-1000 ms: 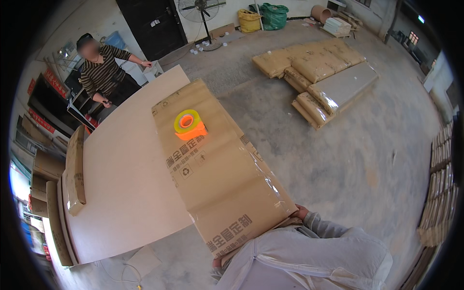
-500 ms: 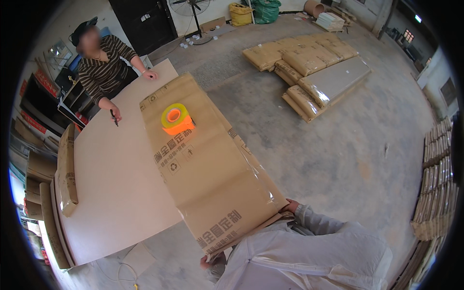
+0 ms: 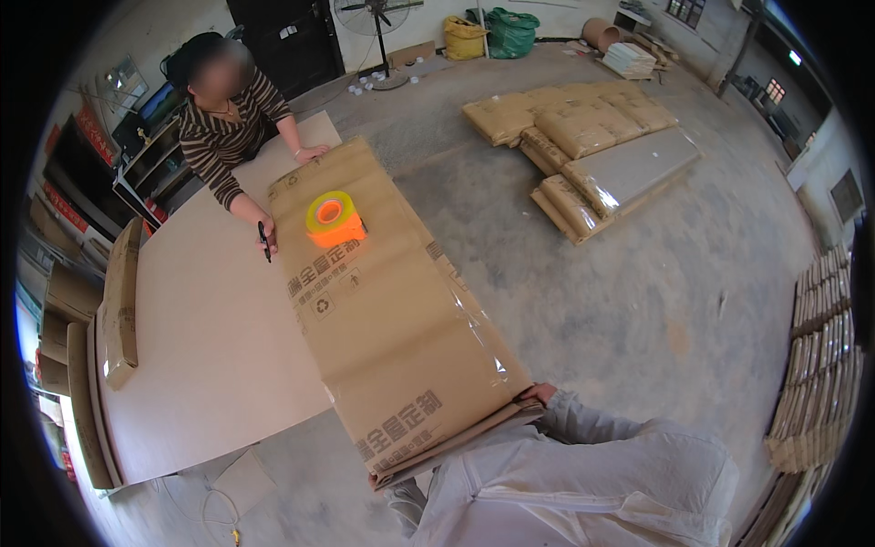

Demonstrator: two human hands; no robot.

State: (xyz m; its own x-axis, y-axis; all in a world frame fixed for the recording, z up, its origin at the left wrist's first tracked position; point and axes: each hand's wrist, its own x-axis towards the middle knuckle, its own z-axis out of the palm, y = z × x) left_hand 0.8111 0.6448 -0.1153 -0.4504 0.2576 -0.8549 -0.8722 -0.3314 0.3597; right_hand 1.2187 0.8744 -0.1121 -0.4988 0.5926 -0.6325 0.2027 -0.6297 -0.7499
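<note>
A long flat package (image 3: 392, 319) in brown printed wrapping paper lies across a large pale board (image 3: 210, 319), its near end jutting toward my body. My right hand (image 3: 540, 392) is closed round its near right corner. At the near left corner only my left sleeve (image 3: 407, 503) shows clearly; the fingers are hidden by the package. Folded wrapping paper (image 3: 465, 442) hangs along the near end, against my grey clothing. On top, toward the far end, rests an orange tape dispenser (image 3: 342, 234) with a roll of yellow tape.
Across the board a co-worker (image 3: 232, 118) leans in, a black marker (image 3: 264, 242) in one hand, the other hand at the package's far end. Wrapped packages (image 3: 583, 128) lie on the floor. Stacked bundles (image 3: 816, 365) stand at right; a narrow wrapped package (image 3: 123, 310) sits at the board's left.
The co-worker has leaned nearer; the hand with the marker has moved right to the package's edge. The package's near end has shifted slightly left, and my left hand has gone from sight.
</note>
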